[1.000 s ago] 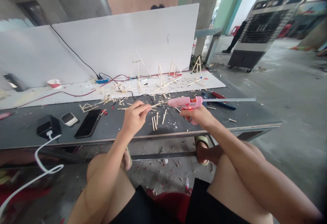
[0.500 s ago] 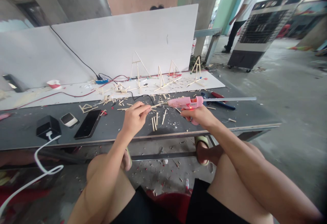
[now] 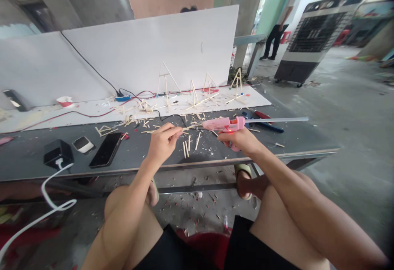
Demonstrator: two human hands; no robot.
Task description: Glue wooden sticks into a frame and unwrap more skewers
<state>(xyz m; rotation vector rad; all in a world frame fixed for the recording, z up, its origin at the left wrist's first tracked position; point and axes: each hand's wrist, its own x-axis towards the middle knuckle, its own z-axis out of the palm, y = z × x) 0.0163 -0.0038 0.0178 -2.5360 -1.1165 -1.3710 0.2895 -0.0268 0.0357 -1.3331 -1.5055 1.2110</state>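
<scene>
on the workbench [image 3: 308,136], the smartphone [image 3: 106,149] lies left of the left hand [image 3: 164,138], the power adapter [image 3: 58,152] farther left. a thin stick [image 3: 188,127] is in the left hand, the hot glue gun [image 3: 220,124] in the right hand [image 3: 241,139]. pliers [image 3: 271,127] lie to the right. behind, stick frames [image 3: 166,89] stand on a flat board [image 3: 260,100] before an upright panel [image 3: 138,52].

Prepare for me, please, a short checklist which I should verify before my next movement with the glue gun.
1. Glue gun gripped in the right hand: ok.
2. Thin stick pinched in the left hand: ok.
3. Red light on the gun lit: ok.
4. Glue stick at the gun's rear: ok.
5. Nozzle touching the thin stick: cannot tell.
6. Loose sticks moved aside: not ok, several lie below the nozzle.
</scene>
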